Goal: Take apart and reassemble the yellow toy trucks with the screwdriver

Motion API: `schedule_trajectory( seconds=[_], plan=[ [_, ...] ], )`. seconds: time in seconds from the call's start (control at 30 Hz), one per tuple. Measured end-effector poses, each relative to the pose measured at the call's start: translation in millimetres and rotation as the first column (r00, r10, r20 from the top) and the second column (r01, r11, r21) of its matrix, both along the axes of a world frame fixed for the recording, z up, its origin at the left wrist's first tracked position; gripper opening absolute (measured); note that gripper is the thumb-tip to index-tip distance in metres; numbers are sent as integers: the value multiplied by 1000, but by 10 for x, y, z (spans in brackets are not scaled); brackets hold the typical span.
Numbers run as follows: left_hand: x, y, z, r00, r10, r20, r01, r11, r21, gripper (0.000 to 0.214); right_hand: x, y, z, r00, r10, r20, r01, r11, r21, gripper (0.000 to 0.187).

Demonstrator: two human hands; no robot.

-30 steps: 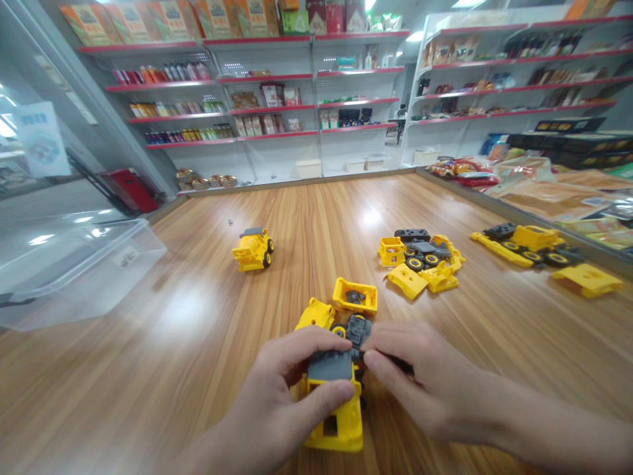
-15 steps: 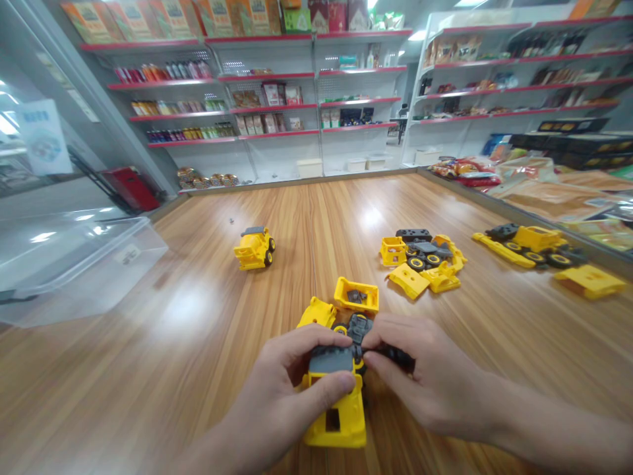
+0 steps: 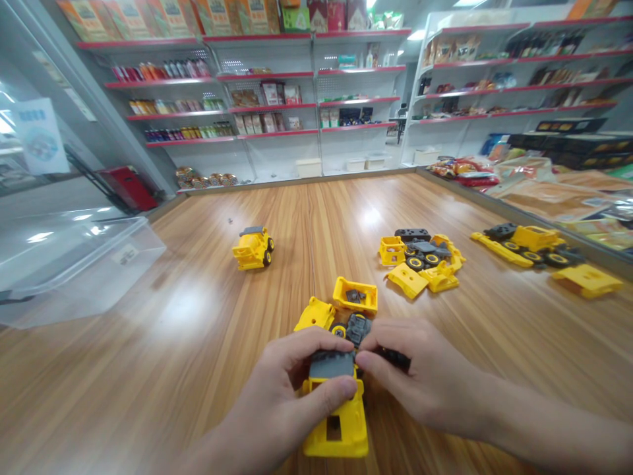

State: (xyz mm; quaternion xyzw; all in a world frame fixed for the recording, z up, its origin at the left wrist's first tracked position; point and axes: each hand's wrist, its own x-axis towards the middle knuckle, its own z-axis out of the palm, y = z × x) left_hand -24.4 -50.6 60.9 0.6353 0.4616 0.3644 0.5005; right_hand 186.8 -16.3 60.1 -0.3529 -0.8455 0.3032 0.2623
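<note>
Within left hand (image 3: 287,379): yellow toy (image 3: 351,417); bin label (image 3: 124,253) illegible.

Wooden counter (image 3: 148,396) under fingers (image 3: 321,338), stretching away beyond them. Clear plastic box (image 3: 146,247) well left of fingers, pale label (image 3: 127,253) on side wall. Farther off, same side: paper sign (image 3: 42,138), red object (image 3: 127,185), kind unclear. Far beyond fingers: white shelves (image 3: 277,107) with red edges, orange packages (image 3: 257,16) up top, bottles (image 3: 185,68) in rows to left, white bin (image 3: 308,168) at lowest level. Far right of fingers: bright packets (image 3: 465,168), then stacked black boxes (image 3: 573,143).
</note>
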Motion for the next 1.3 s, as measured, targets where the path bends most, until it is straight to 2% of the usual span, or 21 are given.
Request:
schedule_trajectory(
  seconds=[0.1,0.23,0.33,0.47,0.57,0.73,0.83,0.93,1.03,1.13,1.2,1.3],
  plan=[
    [11,-2,11,1000,6,3,-6,1000,-13,26,7,5,-22,1000,13,-24,-13,1000,7,21],
    [5,25,-17,988,68,137,-41,980,-197,29,37,78,-18,998,-32,-48,35,997,62,17],
    [3,53,-35,954,154,258,-68,947,-314,31,78,224,-55,985,-171,-19,172,982,76,22],
    [20,61,-19,900,226,372,-61,911,-407,31,141,453,-186,931,-362,53,354,927,124,29],
    [26,48,10,869,234,437,-12,891,-454,30,171,548,-267,924,-379,60,369,920,135,37],
    [4,36,52,797,237,555,85,866,-492,31,156,507,-226,937,-350,-14,350,930,110,25],
    [-9,24,72,756,209,621,132,880,-457,34,94,375,-123,965,-230,-129,227,973,-40,25],
    [-11,-11,77,749,128,650,221,877,-427,50,-6,188,-36,960,11,-279,-62,983,-174,25],
    [1,-60,58,755,40,654,298,868,-397,77,-100,22,12,870,193,-454,-314,926,-207,40],
    [19,-94,29,755,-16,655,341,863,-373,93,-137,-58,43,803,250,-540,-470,823,-319,47],
    [27,-100,21,756,-38,654,364,854,-371,97,-131,-63,59,793,237,-562,-512,759,-403,48],
    [24,-83,35,752,-71,656,401,839,-369,94,-94,-25,64,812,171,-558,-496,706,-505,46]
  ],
)
